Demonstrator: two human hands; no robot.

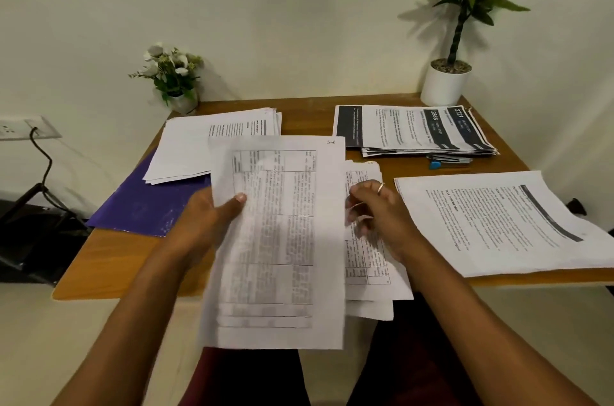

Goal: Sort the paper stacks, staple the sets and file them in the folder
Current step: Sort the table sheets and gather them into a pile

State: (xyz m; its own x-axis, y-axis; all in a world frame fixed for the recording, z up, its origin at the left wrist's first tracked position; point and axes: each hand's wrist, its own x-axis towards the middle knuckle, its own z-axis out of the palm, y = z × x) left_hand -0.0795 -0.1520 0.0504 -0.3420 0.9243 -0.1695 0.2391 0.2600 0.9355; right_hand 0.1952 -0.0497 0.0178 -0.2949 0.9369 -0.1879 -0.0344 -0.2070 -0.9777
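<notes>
My left hand (206,222) grips a printed sheet with tables (282,239) by its left edge, thumb on top, lifted above the wooden table (109,259). My right hand (378,209), with a ring on it, has its fingers curled on the top sheets of a table-printed stack (368,259) lying at the front edge. A purple folder (146,203) lies at the left under a white paper stack (206,143). A dark-banded stack (412,129) lies at the back right. A text-page stack (498,222) lies at the right. A blue and grey stapler (445,161) sits between these two.
A small vase of white flowers (172,76) stands at the back left corner and a potted green plant (448,79) at the back right. A wall socket with a black cable (30,129) is on the left wall, above dark equipment on the floor.
</notes>
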